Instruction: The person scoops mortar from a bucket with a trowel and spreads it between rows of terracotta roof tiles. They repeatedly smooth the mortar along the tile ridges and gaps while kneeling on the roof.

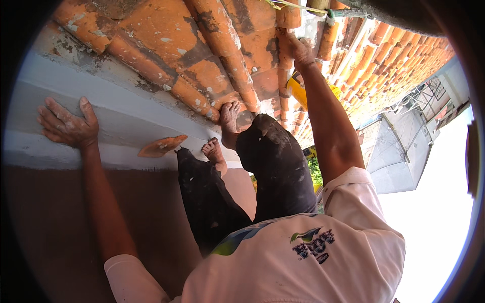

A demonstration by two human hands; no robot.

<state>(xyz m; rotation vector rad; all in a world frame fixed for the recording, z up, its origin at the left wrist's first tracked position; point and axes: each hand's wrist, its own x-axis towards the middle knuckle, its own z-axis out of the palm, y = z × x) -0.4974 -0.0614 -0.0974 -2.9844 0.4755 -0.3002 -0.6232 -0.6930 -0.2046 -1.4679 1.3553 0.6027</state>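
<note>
My left hand (pixel 69 122) lies flat with fingers spread on a pale grey plastered ledge (pixel 118 108) at the left. Its skin is dusted with whitish residue. Farther right and higher, my right hand (pixel 301 53) leans on a curved clay roof tile (pixel 286 70), its fingers stretched along it; nothing shows in it. A yellow container (pixel 298 90) stands beside my right forearm, partly hidden by it. Between my left hand and my feet, a flat, pointed orange-brown piece (pixel 161 146), like broken tile, lies on the ledge.
Orange tiles (pixel 164 30) with worn, mortar-stained patches slope across the top. One bare foot (pixel 230 118) is on the tiles, another (pixel 214 151) on the ledge. A yellow cord (pixel 308 8) and green-ended tool cross the top. Below right are grey roofs (pixel 394 151) and greenery (pixel 314 171).
</note>
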